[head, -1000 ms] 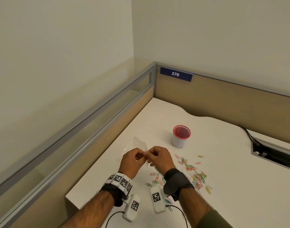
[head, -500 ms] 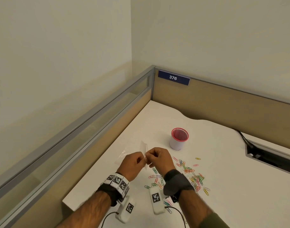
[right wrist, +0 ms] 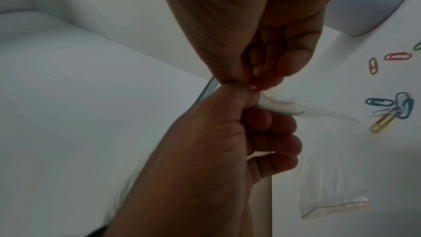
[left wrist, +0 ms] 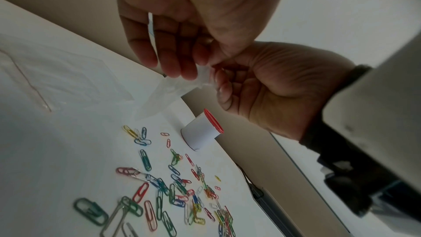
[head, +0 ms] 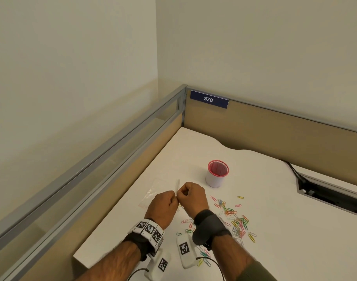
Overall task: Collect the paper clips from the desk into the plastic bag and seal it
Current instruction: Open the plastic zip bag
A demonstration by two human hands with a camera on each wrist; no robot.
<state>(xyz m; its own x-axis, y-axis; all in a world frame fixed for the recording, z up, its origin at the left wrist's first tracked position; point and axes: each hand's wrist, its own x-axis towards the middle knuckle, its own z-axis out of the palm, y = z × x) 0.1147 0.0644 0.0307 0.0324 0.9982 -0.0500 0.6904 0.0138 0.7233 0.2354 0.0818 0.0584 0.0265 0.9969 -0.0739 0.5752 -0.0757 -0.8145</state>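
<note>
Both hands meet above the white desk and pinch the mouth of a small clear plastic bag, which stands edge-on in the head view. My left hand grips it from the left, fingers curled, and my right hand pinches the opposite side. In the left wrist view the bag hangs limp below the fingers, and I see nothing inside it. Several coloured paper clips lie scattered on the desk to the right of and beneath my right wrist. They also show as paper clips and paper clips.
A second clear bag lies flat on the desk just left of the hands. A white cup with a red rim stands behind the clips. Partition walls close off the left and back. A cable slot is at the right.
The hands stay joined on the bag's mouth and have shifted slightly. The held bag now shows edge-on. The paper clips and the cup have not moved.
</note>
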